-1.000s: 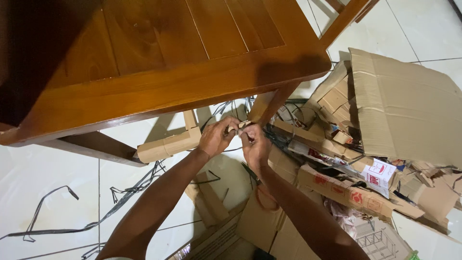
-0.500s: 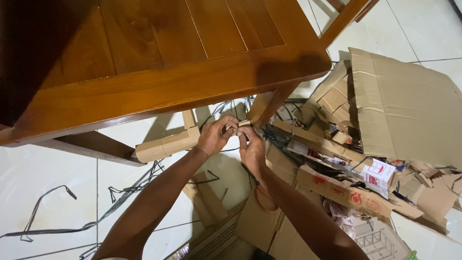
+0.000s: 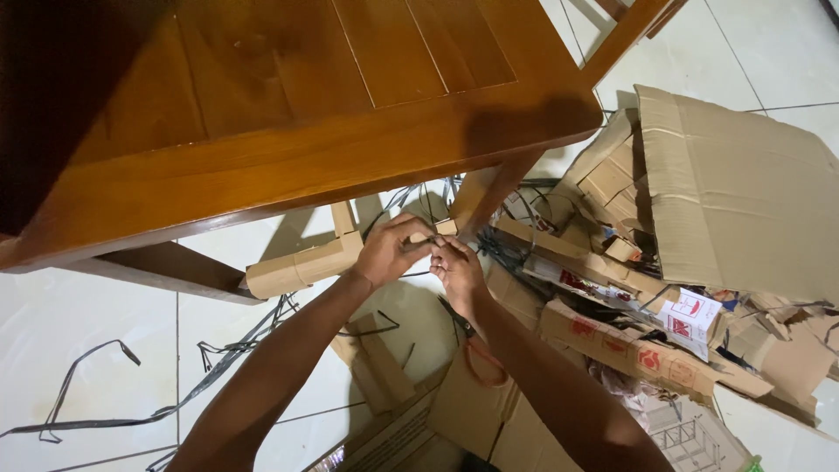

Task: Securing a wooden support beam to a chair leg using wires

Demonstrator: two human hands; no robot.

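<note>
A large brown cardboard sheet is lying well to the right of the fingers. Below it, a small white box with red print is resting. A long brown carton with red marks is stretching lower right of them.

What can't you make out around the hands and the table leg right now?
- Head view: what the left hand and right hand pinch is too small and covered by fingers.
- The table leg top is hidden under the wooden tabletop.
- The scissors blades are partly behind the right forearm.
- The black straps run off the left edge.
</note>
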